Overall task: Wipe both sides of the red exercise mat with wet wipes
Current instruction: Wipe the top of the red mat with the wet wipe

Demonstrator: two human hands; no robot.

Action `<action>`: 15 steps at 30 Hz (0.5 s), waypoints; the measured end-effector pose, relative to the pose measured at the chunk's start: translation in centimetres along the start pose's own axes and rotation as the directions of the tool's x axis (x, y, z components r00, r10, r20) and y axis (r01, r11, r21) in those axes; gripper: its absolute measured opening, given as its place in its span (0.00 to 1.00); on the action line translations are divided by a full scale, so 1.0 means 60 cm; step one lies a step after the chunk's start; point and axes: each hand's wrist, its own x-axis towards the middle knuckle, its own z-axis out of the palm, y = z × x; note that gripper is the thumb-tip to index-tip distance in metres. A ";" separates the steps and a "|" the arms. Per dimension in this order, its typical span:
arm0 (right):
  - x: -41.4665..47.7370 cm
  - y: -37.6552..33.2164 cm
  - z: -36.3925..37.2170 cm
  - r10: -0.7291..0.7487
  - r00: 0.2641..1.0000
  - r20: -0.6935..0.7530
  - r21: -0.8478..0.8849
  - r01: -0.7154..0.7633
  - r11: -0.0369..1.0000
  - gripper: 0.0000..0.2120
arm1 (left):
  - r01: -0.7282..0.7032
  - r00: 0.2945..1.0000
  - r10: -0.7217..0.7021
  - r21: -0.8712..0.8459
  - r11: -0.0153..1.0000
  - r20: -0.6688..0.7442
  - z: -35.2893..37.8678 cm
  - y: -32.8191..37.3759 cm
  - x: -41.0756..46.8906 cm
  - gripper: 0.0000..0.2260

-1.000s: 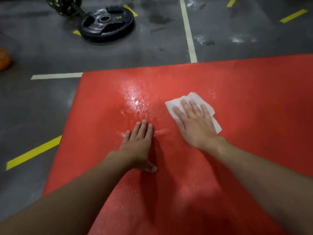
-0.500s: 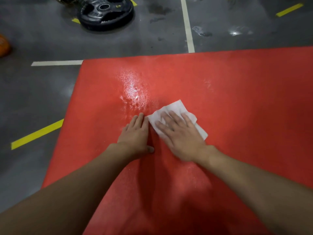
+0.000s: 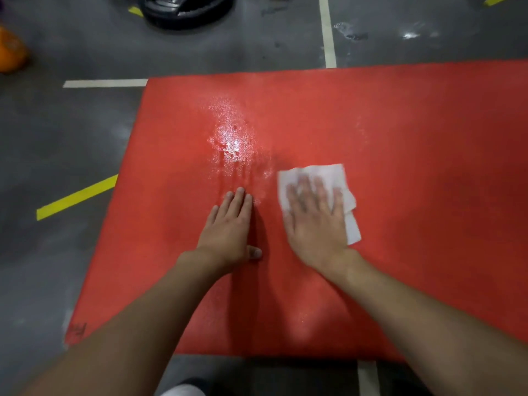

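Nearest us, the red exercise mat [image 3: 428,172] lies flat on the grey floor [image 3: 65,138], and our forearms reach out over its near edge. Our left hand [image 3: 228,227] rests palm down on the mat with the fingers straight and together, holding nothing. It stays planted where it was a second ago, bracing us.

Our right hand [image 3: 314,221] is also flat, its fingers straight and slightly spread. It presses the white wet wipe [image 3: 324,171] onto the mat rather than gripping it, and the wipe's edges show past the fingertips and along the right side. The hand is blurred. Half a second ago the hand and wipe lay close against our left fingertips. Now they sit apart to the right, about where they were a second ago, so we judge this to be a side-to-side stroke working across the middle of the upper face.

Beyond our left fingertips a wet sheen [image 3: 231,138] glistens. The duller areas farther right may not yet be wiped, though we cannot tell. The underside is not yet turned up, so we judge the task less than half done.

Past the mat are a white floor line [image 3: 327,32], a black weight plate [image 3: 185,10] and, far left, an orange object [image 3: 10,52].
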 end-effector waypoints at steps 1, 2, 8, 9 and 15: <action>-0.012 -0.006 0.003 -0.161 0.987 0.001 -0.024 0.161 0.987 0.27 | -0.002 1.000 0.002 -0.005 1.000 0.004 0.000 0.001 -0.001 0.53; -0.017 0.006 0.001 -0.290 0.957 0.022 -0.022 0.291 0.957 0.27 | -0.010 1.000 0.010 -0.006 1.000 0.012 0.000 -0.001 -0.002 0.52; -0.039 0.001 -0.003 0.025 1.000 0.011 -0.028 -0.025 0.999 0.28 | -0.067 0.979 0.049 0.087 0.994 0.199 0.001 -0.007 -0.018 0.62; -0.053 -0.016 0.000 -0.073 0.997 0.016 -0.036 0.074 0.997 0.28 | -0.063 0.979 0.043 0.095 0.993 0.201 0.001 -0.005 -0.018 0.62; -0.068 0.040 -0.008 0.008 1.000 -0.008 -0.019 -0.008 1.000 0.28 | -0.056 0.991 0.045 0.083 0.995 0.128 0.006 -0.006 -0.030 0.60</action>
